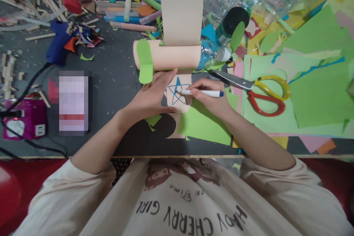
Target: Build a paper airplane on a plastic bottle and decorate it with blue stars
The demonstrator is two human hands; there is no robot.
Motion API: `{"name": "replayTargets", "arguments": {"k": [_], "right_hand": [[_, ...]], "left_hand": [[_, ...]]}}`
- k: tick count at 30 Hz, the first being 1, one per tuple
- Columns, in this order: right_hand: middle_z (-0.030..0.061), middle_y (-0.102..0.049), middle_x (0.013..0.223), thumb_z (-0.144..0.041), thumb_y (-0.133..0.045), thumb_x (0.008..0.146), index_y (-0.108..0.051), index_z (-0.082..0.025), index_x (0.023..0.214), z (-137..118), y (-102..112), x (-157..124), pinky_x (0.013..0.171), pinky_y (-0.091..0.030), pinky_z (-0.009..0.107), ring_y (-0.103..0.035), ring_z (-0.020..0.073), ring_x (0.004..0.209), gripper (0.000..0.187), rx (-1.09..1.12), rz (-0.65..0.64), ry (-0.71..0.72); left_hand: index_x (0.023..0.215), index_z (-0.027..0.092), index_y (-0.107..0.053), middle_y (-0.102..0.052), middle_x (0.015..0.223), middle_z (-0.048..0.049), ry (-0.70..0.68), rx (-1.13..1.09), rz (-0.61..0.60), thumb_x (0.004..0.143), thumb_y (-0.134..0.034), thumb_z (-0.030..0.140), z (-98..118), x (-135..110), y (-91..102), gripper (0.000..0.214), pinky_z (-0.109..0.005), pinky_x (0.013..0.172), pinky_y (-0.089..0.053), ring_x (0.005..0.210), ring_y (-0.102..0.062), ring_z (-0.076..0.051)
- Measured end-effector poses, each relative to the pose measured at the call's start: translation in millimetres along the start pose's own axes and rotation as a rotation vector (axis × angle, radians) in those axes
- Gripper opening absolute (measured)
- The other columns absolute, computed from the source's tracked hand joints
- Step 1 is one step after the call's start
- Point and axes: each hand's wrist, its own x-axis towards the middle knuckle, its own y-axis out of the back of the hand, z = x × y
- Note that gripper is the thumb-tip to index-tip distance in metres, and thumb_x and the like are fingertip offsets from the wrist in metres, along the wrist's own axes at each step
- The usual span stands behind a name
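Observation:
My right hand (211, 97) pinches a white marker with a blue cap (206, 92). Its tip touches a blue star (178, 92) drawn on a small beige paper piece (181, 105). My left hand (152, 96) lies flat with fingers stretched out, pressing the beige piece down at its left side. Just beyond the hands lies a plastic bottle wrapped in beige paper (171, 57), with green paper flaps (145, 62) and a tall beige strip (181, 7) standing up from it.
Scissors with red and yellow handles (260, 92) lie right of my hand on green paper sheets (312, 92). A blue glue gun (59, 42), wooden sticks and a purple power socket (26, 118) sit left. Chalks and empty plastic bottles crowd the back.

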Motion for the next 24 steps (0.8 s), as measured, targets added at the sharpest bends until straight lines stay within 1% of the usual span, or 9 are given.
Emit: {"name": "replayTargets", "arguments": {"k": [3,7,12,14,17,19,22,24], "right_hand": [[0.0003,-0.067,0.064,-0.044,-0.069,0.084,-0.069,-0.02,0.076,3.2,-0.8,1.3,0.056,-0.046,0.029,-0.061,0.0129,0.056,0.025,0.038,0.067,0.028],[0.0002,-0.067,0.065,-0.041,-0.07,0.083,-0.069,-0.02,0.076,3.8,-1.1,2.1,0.057,-0.046,0.029,-0.06,0.0128,0.057,0.022,0.016,0.06,0.017],[0.0012,-0.07,0.067,-0.03,-0.07,0.08,-0.07,-0.02,0.071,-0.7,0.6,1.8,0.056,-0.045,0.027,-0.061,0.013,0.059,0.014,-0.038,0.019,0.01],[0.0013,-0.071,0.065,-0.03,-0.07,0.079,-0.069,-0.02,0.067,-2.6,1.1,1.2,0.057,-0.046,0.028,-0.061,0.0136,0.059,0.016,-0.038,-0.022,0.0],[0.0013,-0.07,0.062,-0.035,-0.07,0.08,-0.067,-0.02,0.066,-3.3,1.2,0.5,0.057,-0.048,0.029,-0.062,0.0145,0.058,0.021,-0.031,-0.075,-0.018],[0.0013,-0.07,0.063,-0.039,-0.07,0.081,-0.068,-0.02,0.067,-1.9,1.0,0.4,0.057,-0.048,0.029,-0.062,0.0145,0.059,0.024,-0.041,-0.041,-0.006],[0.0011,-0.069,0.066,-0.043,-0.07,0.082,-0.069,-0.021,0.072,2.3,0.6,0.9,0.057,-0.048,0.029,-0.061,0.0137,0.059,0.024,-0.037,0.056,0.02],[0.0006,-0.067,0.066,-0.044,-0.069,0.084,-0.069,-0.02,0.075,4.9,0.4,1.2,0.057,-0.047,0.029,-0.06,0.0133,0.058,0.025,-0.012,0.071,0.023]], "left_hand": [[0.158,0.026,-0.016,-0.026,0.162,-0.0129,0.016,-0.002,-0.002,0.073,-0.077,0.056,1.8,-0.2,0.7,0.108,-0.054,0.12,-0.027,0.15,-0.019,-0.042],[0.158,0.028,-0.015,-0.027,0.161,-0.0118,0.006,-0.011,-0.001,0.075,-0.075,0.055,2.1,0.1,0.6,0.106,-0.055,0.12,-0.026,0.15,-0.019,-0.041],[0.158,0.027,-0.016,-0.027,0.161,-0.0121,-0.009,-0.019,0.009,0.072,-0.076,0.061,-0.7,0.4,-0.7,0.11,-0.055,0.121,-0.026,0.15,-0.019,-0.041],[0.158,0.025,-0.016,-0.027,0.161,-0.0132,-0.005,-0.012,0.007,0.071,-0.076,0.062,-1.2,0.4,-0.7,0.111,-0.054,0.12,-0.026,0.15,-0.019,-0.041],[0.158,0.024,-0.017,-0.027,0.161,-0.0142,0.004,0.0,0.004,0.072,-0.076,0.061,-1.1,0.1,-0.4,0.111,-0.055,0.12,-0.026,0.15,-0.02,-0.041],[0.158,0.025,-0.016,-0.027,0.161,-0.014,0.0,-0.001,0.004,0.073,-0.075,0.062,-0.9,-0.2,-0.4,0.11,-0.055,0.12,-0.027,0.15,-0.02,-0.041],[0.158,0.027,-0.015,-0.026,0.161,-0.0136,-0.001,-0.012,0.001,0.073,-0.073,0.065,-0.7,-0.4,-0.5,0.11,-0.055,0.119,-0.028,0.15,-0.019,-0.042],[0.158,0.028,-0.015,-0.027,0.161,-0.013,0.004,-0.017,0.0,0.074,-0.073,0.064,-0.5,-0.3,-0.6,0.108,-0.056,0.118,-0.029,0.15,-0.019,-0.042]]}}
